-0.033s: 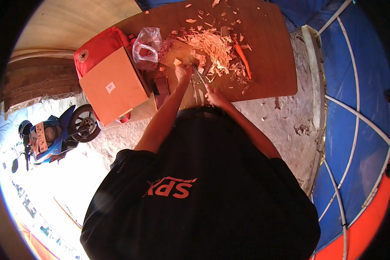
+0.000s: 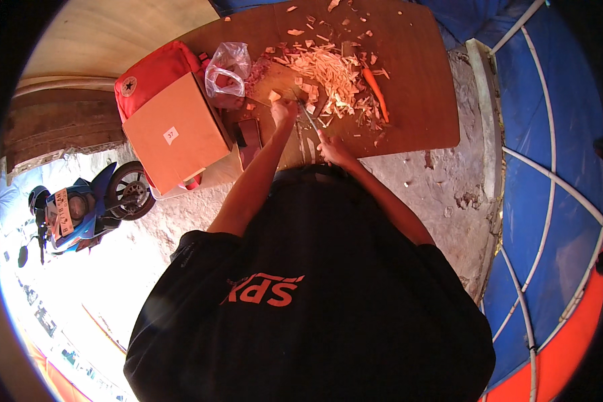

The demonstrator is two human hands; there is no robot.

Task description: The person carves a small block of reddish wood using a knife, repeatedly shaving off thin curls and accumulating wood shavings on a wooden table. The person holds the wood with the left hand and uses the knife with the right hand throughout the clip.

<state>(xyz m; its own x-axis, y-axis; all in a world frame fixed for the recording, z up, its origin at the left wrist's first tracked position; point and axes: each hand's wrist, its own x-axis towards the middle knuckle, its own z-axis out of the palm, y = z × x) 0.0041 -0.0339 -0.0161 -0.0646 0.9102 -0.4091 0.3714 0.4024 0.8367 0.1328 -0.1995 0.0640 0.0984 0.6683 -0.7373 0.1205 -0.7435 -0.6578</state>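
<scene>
Head view: your right hand point(image 2: 333, 149) has its grip closed on a slim grey knife point(image 2: 310, 120) over the brown, curved-edge desk point(image 2: 422, 87). Your left hand point(image 2: 285, 112): grip curled beside a pale-yellow chunk point(image 2: 274, 96); you cannot tell whether it holds anything.

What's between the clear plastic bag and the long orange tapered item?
Head view: not bare. Small reddish bits lie beside the bag, then a heap of thin pale-yellow strips nearer the orange item.
</scene>
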